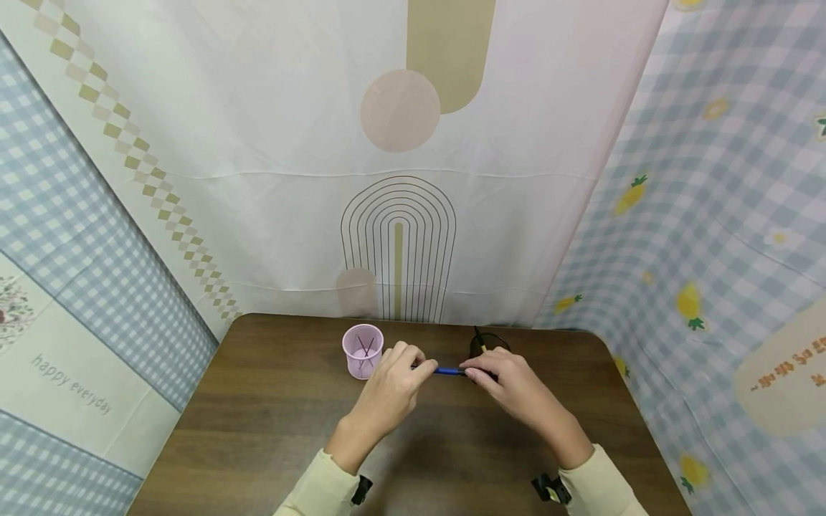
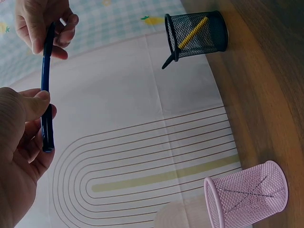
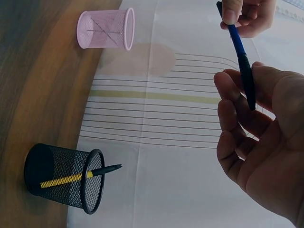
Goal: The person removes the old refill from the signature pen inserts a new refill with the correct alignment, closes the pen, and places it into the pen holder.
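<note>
A blue pen [image 1: 449, 371] with black ends is held level between both hands above the table. My left hand [image 1: 395, 387] pinches one black end between thumb and fingers. Around the other end, the thumb and fingers of my right hand [image 1: 513, 383] pinch the pen, plainest in the right wrist view. Just left of the left hand stands a pink mesh cup [image 3: 85, 33], with thin dark crossed lines showing in it. Behind the right hand, which partly hides it in the head view, is a black mesh cup [image 3: 38, 171]. A yellow and black pen [image 3: 61, 181] leans inside that cup.
The brown wooden table [image 1: 258, 423] ends at the back against a white patterned cloth [image 1: 290, 236]. Blue checked cloth [image 1: 645, 287] hangs along the right side, and a similar one on the left. Dark wrist straps [image 1: 551, 489] show at the cream sleeves.
</note>
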Action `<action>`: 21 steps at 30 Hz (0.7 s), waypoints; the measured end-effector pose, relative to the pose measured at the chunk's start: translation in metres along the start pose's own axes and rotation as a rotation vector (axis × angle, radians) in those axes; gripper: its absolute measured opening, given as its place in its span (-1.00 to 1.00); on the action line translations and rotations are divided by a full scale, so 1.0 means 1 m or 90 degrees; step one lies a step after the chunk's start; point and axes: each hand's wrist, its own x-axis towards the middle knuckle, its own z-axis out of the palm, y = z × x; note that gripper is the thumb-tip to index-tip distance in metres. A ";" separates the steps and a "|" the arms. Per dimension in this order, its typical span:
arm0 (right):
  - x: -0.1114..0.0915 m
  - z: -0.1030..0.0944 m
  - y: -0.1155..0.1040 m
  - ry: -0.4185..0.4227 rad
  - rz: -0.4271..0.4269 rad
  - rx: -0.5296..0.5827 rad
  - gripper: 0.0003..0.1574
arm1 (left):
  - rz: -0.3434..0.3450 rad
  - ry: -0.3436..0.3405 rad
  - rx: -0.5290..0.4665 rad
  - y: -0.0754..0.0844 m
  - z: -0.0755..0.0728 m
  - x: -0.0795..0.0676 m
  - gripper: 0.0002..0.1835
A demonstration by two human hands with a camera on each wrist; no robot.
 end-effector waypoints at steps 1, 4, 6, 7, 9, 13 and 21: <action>0.000 0.000 0.000 0.002 -0.005 0.001 -0.84 | 0.002 0.004 0.000 0.000 0.000 0.000 -0.69; 0.000 0.001 0.001 0.013 -0.023 0.001 -0.88 | 0.005 0.010 0.002 0.000 0.001 0.000 -0.69; 0.001 0.001 0.001 0.018 -0.029 0.001 -0.90 | 0.004 0.008 0.001 -0.001 0.002 -0.001 -0.70; 0.001 0.002 0.001 0.019 -0.031 0.001 -0.91 | 0.005 0.009 0.000 -0.001 0.002 -0.001 -0.70; 0.001 0.003 0.001 0.020 -0.032 0.003 -0.92 | 0.003 0.005 -0.001 -0.001 0.002 -0.001 -0.70; 0.001 0.004 -0.001 0.028 -0.030 0.005 -0.92 | 0.001 -0.001 -0.001 -0.001 0.002 -0.001 -0.69; 0.001 0.008 -0.005 0.077 -0.065 -0.018 -0.77 | 0.004 0.005 0.006 -0.002 0.002 -0.002 -0.69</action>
